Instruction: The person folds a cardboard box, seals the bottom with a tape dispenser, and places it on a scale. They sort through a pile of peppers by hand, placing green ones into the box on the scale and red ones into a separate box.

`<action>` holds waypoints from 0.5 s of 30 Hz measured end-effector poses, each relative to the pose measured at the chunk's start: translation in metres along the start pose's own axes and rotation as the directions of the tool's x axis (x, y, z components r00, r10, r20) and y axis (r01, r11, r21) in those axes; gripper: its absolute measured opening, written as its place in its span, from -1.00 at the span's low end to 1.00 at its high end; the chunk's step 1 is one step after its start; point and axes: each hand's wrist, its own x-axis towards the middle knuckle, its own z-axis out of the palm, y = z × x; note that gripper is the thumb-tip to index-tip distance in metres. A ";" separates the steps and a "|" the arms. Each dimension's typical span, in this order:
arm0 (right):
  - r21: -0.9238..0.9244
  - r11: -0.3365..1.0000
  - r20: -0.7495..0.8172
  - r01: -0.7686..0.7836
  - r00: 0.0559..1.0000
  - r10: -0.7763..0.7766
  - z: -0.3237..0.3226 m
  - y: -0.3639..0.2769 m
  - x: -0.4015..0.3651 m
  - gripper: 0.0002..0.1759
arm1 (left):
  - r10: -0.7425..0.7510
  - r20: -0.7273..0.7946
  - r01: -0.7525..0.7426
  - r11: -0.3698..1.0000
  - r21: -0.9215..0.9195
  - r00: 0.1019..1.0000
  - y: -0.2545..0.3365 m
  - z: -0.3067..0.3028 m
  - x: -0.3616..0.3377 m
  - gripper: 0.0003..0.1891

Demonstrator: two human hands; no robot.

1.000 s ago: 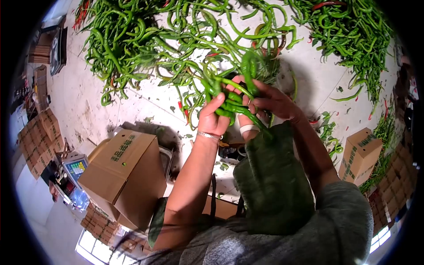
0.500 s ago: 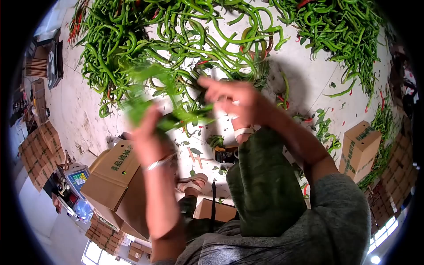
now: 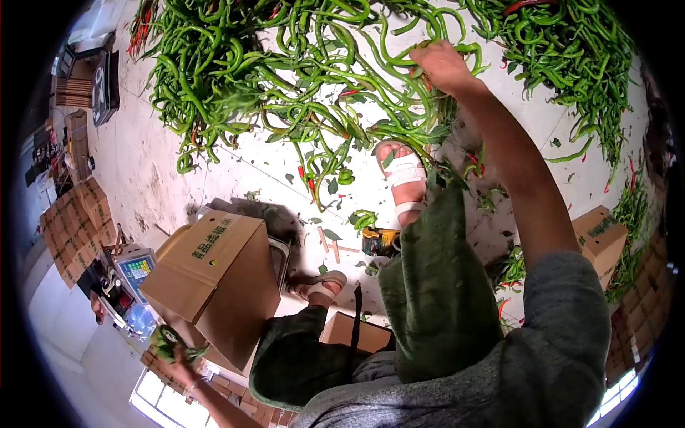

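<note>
At the lower left, beside the cardboard box [image 3: 239, 267], my left hand [image 3: 180, 365] is closed around a bunch of green chili peppers [image 3: 167, 341]. My right arm stretches forward over the floor. At its end, my right hand [image 3: 446, 65] is bent down with curled fingers on long green chili peppers [image 3: 389, 68] in the spread-out pile; its fingertips are partly hidden. Leaves and a few red peppers lie among the green ones.
A dense pepper heap [image 3: 200, 68] lies at the left and another heap [image 3: 556, 64] at the right. A scale with a keypad [image 3: 135, 269] stands left of the box. A yellow-black tool [image 3: 380, 241] lies near my foot. A smaller carton [image 3: 601, 239] is at the right.
My hands have moved apart. The left went down and back past the box with its green peppers; the right reached forward to the pile.
</note>
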 end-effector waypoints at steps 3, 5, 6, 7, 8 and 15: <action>0.153 0.987 -0.150 0.049 0.988 -0.026 -0.021 0.005 -0.022 -0.71 | -0.248 0.517 0.351 0.930 -0.110 0.819 -0.202 0.009 -0.008 -0.52; 0.183 0.982 -0.140 0.039 0.990 -0.013 -0.023 0.010 -0.031 -0.70 | -0.271 0.554 0.499 0.808 -0.313 0.787 -0.193 0.032 -0.028 -0.57; 0.356 0.934 -0.121 0.007 0.992 0.039 -0.026 0.009 -0.035 -0.71 | -0.347 0.554 0.558 0.784 -0.272 0.757 -0.149 0.045 -0.036 -0.59; 0.518 0.855 -0.094 -0.025 0.992 0.086 -0.032 0.006 -0.042 -0.71 | -0.419 0.550 0.615 0.754 -0.233 0.722 -0.081 0.063 -0.048 -0.61; 0.664 0.746 -0.058 -0.057 0.990 0.127 -0.034 0.004 -0.046 -0.71 | -0.446 0.549 0.635 0.741 -0.216 0.707 -0.058 0.074 -0.053 -0.61; 0.982 0.093 0.141 -0.165 0.966 0.218 0.015 -0.016 -0.046 -0.51 | -0.306 0.537 0.437 0.889 -0.133 0.786 -0.030 0.092 -0.053 -0.63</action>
